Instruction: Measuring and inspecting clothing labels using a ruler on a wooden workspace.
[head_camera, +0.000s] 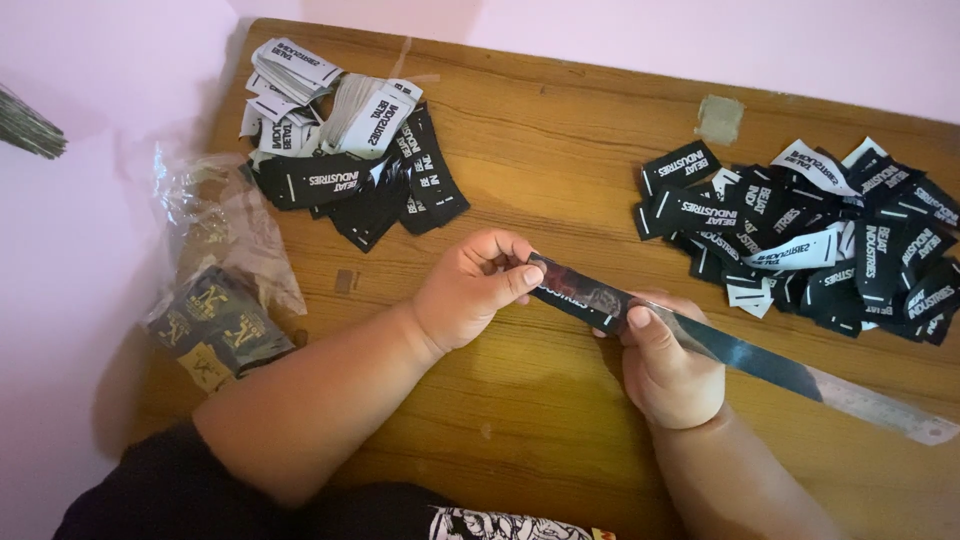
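Midway over the wooden table (560, 150), your left hand (470, 290) pinches one end of a black woven label (580, 293) between thumb and fingers, while your right hand (665, 365) closes around its other end and a long metal ruler (800, 375) that runs off to the right. You appear to be creasing the label against the ruler's edge. The next move likely calls for firm, even pressure along that fold. Stacked labels (345, 150) lie at upper left, a loose heap of labels (810, 235) at right, and a plastic bag (215, 300) at the left edge.

Right-hand fingers (640, 325) hidden behind blurred label (580, 293); ruler (800, 375) partly covered.
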